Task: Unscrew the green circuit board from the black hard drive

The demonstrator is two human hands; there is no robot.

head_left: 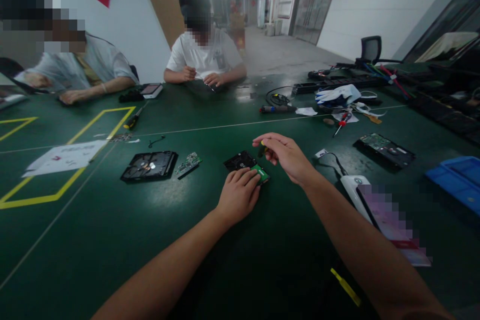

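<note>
My left grip (240, 194) lies on the drive (240, 160) on the counter (180, 227), probably steadying it; whether it clasps, I can't tell. My right grip (267, 149) pinches what looks like a screwdriver (261, 151).

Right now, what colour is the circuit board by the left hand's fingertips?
Green; the circuit board shows best in the head view.

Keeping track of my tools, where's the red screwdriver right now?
In the head view, the red screwdriver lies right of centre, just below the white-and-blue gloves, beyond and to the right of the right hand.
</note>
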